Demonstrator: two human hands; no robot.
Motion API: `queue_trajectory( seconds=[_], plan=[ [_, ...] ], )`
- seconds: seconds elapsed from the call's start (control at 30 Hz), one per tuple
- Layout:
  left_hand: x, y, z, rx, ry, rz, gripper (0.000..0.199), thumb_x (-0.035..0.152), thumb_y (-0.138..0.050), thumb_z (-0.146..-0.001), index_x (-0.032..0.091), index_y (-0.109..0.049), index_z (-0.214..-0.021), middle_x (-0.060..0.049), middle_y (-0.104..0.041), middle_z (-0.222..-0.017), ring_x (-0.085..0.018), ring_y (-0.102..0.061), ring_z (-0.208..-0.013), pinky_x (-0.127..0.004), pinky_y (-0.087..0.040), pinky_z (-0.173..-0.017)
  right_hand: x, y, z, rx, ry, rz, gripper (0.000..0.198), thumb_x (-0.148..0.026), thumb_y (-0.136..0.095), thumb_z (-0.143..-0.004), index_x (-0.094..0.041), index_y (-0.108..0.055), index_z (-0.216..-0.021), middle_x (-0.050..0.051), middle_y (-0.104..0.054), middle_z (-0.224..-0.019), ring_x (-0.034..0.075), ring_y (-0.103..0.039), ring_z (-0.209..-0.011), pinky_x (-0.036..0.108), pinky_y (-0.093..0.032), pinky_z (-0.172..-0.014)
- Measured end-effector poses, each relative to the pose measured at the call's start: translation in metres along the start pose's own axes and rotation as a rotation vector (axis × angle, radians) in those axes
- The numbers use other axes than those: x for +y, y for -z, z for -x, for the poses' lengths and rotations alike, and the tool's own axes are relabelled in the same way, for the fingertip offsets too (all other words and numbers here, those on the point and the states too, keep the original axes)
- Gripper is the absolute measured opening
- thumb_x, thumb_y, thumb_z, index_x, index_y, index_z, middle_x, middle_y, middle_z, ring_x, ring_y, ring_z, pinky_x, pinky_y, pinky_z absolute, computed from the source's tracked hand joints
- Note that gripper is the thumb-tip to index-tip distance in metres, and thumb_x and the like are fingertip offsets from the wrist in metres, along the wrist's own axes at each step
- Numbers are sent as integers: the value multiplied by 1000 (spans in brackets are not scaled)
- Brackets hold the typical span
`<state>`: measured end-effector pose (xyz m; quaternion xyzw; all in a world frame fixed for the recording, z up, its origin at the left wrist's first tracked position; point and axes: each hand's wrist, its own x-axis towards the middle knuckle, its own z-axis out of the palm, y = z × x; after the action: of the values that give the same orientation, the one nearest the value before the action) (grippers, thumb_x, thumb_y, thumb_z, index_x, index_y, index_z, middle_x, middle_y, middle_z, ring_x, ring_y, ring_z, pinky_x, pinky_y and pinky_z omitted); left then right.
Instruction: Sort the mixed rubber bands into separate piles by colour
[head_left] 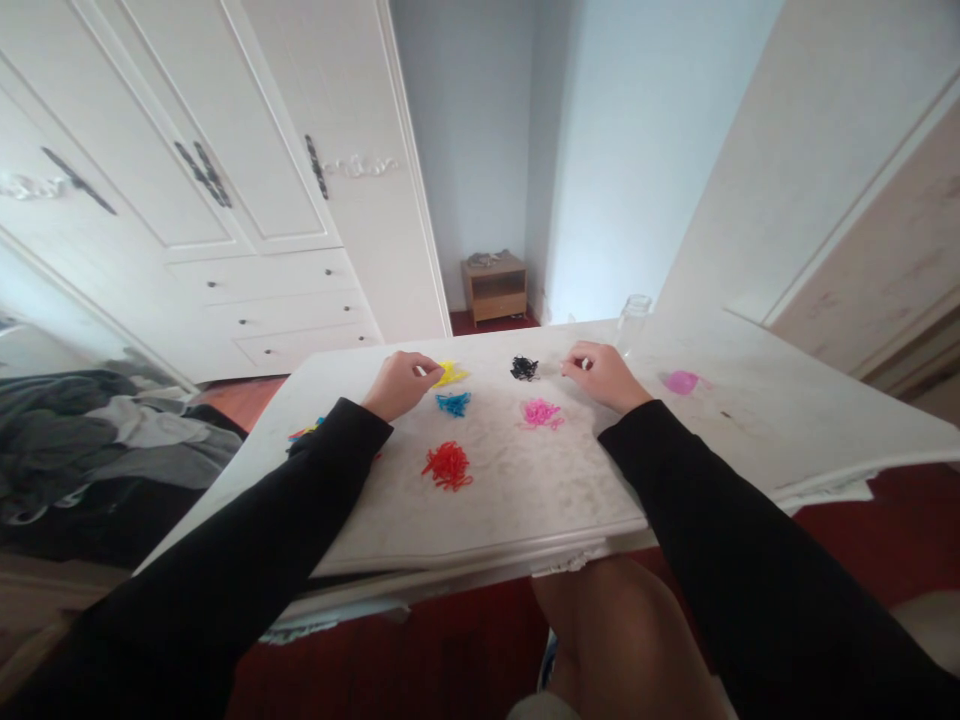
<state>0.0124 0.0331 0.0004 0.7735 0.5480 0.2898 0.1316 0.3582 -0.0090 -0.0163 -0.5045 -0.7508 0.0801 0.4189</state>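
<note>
My left hand (403,386) is closed in a pinch at the left edge of a pile of yellow rubber bands (451,374); what its fingertips hold, if anything, is too small to make out. To the right of a black pile of bands (524,368), my right hand (600,374) has thumb and fingers pressed together over the tabletop, and I cannot see what is between them. Blue bands (453,404) lie just below the yellow ones. Pink bands (541,413) sit under the black heap, and a larger red heap (448,466) is nearest to me.
A clear glass bottle (634,325) stands behind my right hand on the white table (510,510). Farther right lies a pink balloon-like thing (681,382). Mixed coloured bands (306,431) are partly hidden by my left sleeve. Dark clothes (112,440) are heaped at left.
</note>
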Motion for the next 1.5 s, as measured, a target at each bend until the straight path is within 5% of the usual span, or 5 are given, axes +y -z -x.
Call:
queue_trajectory(
  seconds=[0.2,0.37,0.6,0.83,1.5],
  plan=[
    [-4,7,-8,35,-147,78,34,46,-62,-82,17,-79,-84,-8,-78,-86,-15,-65,-62,-26,-49,-63,4,-13,1,-41,-50,-14,25,-26,-57,-80,-19,-58,-56,2,-60,-66,15,-54,-65,31,-40,-68],
    [6,28,-20,122,-131,197,34,45,-65,-79,14,-78,-83,-8,-75,-74,-16,-63,-57,-27,-48,-59,7,-17,4,-51,-76,-23,30,-29,-56,-81,-19,-57,-53,2,-58,-62,15,-52,-63,31,-37,-66],
    [7,92,-8,-455,-166,-112,34,48,-68,-79,15,-79,-78,-5,-72,-64,-16,-64,-59,-25,-46,-59,11,-18,5,-68,-108,-36,37,-39,-54,-84,-18,-60,-54,5,-63,-64,17,-55,-66,31,-36,-68],
    [-33,105,26,-646,-91,-381,33,47,-75,-72,18,-83,-85,-6,-79,-82,-18,-67,-71,-25,-46,-65,11,-18,5,-89,-105,-19,38,-41,-53,-84,-18,-61,-55,4,-62,-60,16,-54,-64,31,-35,-66],
    [-48,119,40,-542,-179,-399,23,41,-62,-76,19,-63,-71,-3,-70,-74,-19,-63,-72,-27,-44,-68,7,-13,8,-93,-132,27,37,-40,-53,-82,-18,-63,-53,5,-63,-60,16,-55,-62,31,-36,-65]
  ],
)
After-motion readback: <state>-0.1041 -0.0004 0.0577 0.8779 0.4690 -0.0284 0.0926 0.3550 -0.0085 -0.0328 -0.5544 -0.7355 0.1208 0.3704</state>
